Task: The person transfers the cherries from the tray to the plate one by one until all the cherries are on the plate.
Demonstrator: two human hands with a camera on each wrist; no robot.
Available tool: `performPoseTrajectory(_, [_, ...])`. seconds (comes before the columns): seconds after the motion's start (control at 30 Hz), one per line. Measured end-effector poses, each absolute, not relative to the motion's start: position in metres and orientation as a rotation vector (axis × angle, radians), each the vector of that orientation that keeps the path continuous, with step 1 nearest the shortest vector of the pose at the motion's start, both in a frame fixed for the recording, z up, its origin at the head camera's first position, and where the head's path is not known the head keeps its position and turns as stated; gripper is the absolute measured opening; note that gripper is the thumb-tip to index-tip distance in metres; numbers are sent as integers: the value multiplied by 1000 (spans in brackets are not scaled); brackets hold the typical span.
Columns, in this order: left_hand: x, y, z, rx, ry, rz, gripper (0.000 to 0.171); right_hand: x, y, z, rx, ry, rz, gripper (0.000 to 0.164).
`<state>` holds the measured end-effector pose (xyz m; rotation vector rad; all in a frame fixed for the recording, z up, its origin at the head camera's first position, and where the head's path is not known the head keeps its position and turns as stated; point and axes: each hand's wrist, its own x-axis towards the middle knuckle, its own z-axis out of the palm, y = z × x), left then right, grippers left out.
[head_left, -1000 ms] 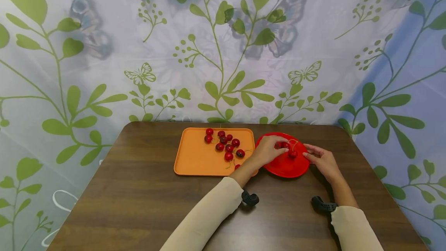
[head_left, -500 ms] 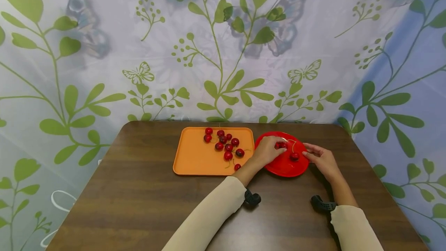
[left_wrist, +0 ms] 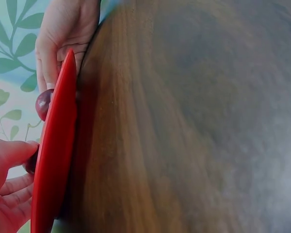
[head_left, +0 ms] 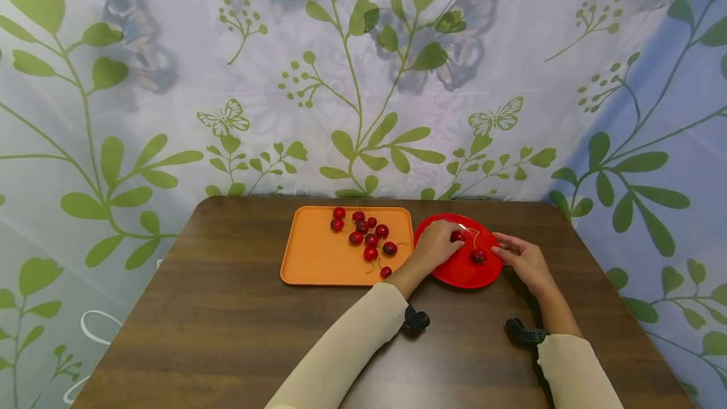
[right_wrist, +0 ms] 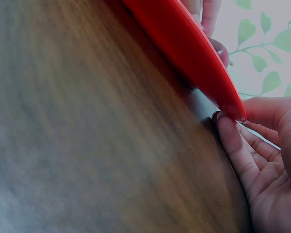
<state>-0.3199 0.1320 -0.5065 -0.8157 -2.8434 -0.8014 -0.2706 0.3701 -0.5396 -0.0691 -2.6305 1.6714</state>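
Note:
On the red plate [head_left: 462,276], my left hand [head_left: 436,243] reaches over the left side and pinches a dark red cherry [head_left: 457,237]. The left wrist view shows the thumb on that cherry [left_wrist: 32,162], just above the plate's surface. A second cherry [head_left: 478,255] with a long stem lies on the plate to the right, apart from the fingers. My right hand [head_left: 525,264] grips the plate's right rim. Its thumb is on one face and fingers on the other in the right wrist view, where the plate [right_wrist: 194,48] looks steeply angled.
Left of the plate lies an orange tray [head_left: 318,257] with several cherries [head_left: 371,240] in its right half. Both stand near the back of a brown wooden table [head_left: 227,333]. Behind it hangs a leaf-patterned cloth [head_left: 255,100].
My left hand has drawn slightly left with its cherry. The stemmed cherry, earlier close to the fingertips, now lies apart, nearer the plate's front. The right hand keeps its grip on the rim.

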Motion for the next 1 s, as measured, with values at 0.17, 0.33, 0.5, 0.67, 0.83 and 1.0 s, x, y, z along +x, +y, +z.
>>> performPoseTrajectory(0.17, [-320,137,-507,-783,-2866,-755,25,-270,370,-539,-69,-2632,1674,57])
performPoseTrajectory(0.33, [-322,139,-509,-768,-2862,-743,24,-270,369,-539,-72,-2629,1679,58])
performPoseTrajectory(0.5, [-323,141,-510,-755,-2857,-749,25,-270,370,-540,-72,-2627,1684,57])
performPoseTrajectory(0.67, [-323,139,-511,-767,-2845,-773,26,-270,370,-539,-60,-2624,1686,56])
performPoseTrajectory(0.83, [-322,133,-510,-787,-2834,-816,31,-269,369,-538,-61,-2627,1687,57])
performPoseTrajectory(1.0, [-318,125,-504,-788,-2817,-853,37,-269,369,-536,-62,-2635,1687,57])
